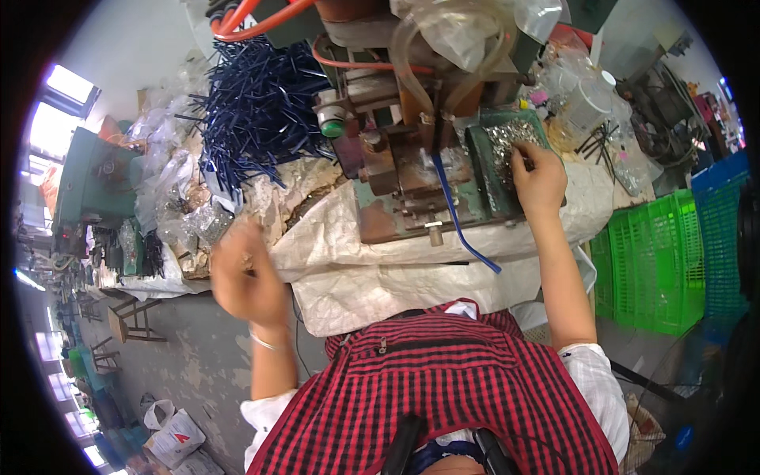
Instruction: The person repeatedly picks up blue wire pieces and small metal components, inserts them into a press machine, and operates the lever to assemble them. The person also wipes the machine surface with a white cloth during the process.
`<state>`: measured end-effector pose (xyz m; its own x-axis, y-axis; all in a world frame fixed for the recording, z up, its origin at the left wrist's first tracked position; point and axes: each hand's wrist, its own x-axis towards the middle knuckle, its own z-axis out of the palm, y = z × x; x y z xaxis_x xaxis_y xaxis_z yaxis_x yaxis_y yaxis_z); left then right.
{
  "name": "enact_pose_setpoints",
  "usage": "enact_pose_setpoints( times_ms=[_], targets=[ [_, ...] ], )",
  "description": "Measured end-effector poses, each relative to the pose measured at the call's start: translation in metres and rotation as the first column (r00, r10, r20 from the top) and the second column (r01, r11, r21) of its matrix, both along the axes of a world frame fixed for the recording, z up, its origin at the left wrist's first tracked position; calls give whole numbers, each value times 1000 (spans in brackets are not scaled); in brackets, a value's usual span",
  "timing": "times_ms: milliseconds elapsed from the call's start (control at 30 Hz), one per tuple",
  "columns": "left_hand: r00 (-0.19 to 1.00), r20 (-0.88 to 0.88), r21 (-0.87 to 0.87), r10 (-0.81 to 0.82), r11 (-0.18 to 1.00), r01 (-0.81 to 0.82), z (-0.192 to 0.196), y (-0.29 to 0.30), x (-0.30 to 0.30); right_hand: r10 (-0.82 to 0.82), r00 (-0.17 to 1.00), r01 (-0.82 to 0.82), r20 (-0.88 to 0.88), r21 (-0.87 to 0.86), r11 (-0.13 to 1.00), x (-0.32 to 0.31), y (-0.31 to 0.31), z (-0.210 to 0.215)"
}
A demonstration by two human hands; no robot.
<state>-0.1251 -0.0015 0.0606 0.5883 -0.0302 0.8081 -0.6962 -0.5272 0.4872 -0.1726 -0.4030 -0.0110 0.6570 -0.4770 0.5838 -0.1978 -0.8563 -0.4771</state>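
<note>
My right hand [540, 180] reaches into a green metal tray [484, 170] of small shiny metal pieces [513, 133]. Its thumb and fingers are pinched together at the edge of the heap; what is between them is too small to make out. My left hand [250, 273] is smeared by motion in front of the bench's left part, so its fingers and anything in them are unclear. Between the hands stands a small bench machine [408, 162]. A thin blue strip [453, 207] with a bent end sticks out of it toward me and hangs past the bench edge.
A big heap of dark blue strips [257, 111] lies left of the machine. Clear plastic bags [162, 127] and a plastic container [590, 103] flank it. Orange hoses [237, 24] hang above. A green crate [653, 265] stands at the right, a wooden stool [134, 321] at the left.
</note>
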Motion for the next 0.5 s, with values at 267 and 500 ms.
enact_pose_setpoints(
  times_ms=[267, 500],
  targets=[
    [948, -32, 820, 316, 551, -156, -73, 64, 179, 27, 999, -20, -21, 285, 958, 6, 4, 10],
    [963, -121, 690, 241, 718, -93, -112, 67, 151, -31, 999, 30, 30, 48, 998, -66, -9, 4]
  ],
)
